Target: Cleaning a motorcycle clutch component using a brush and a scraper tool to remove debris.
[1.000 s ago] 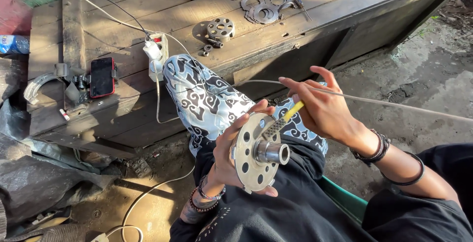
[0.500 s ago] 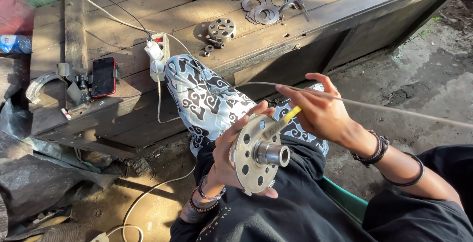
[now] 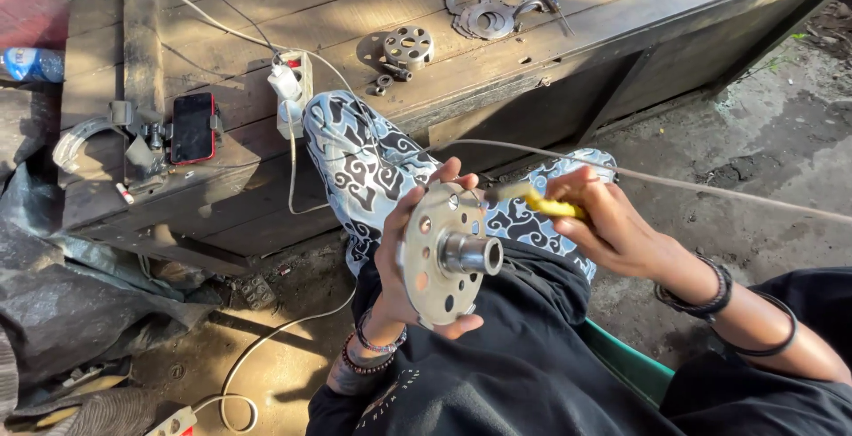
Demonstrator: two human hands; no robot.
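Holding the round metal hub disc (image 3: pixel 441 256) upright over our lap, our left hand (image 3: pixel 401 263) grips its rim from behind, and the short hub barrel points to our right. Our right hand (image 3: pixel 612 223), closed around a yellow-handled tool (image 3: pixel 532 200), is just beside the disc's upper edge, with the tool's long axis lying toward the disc.

On the desk (image 3: pixel 568 23), the phone (image 3: pixel 193 127) lies left of the power strip (image 3: pixel 290 90); metal rings (image 3: pixel 484 10) lie well right of it.
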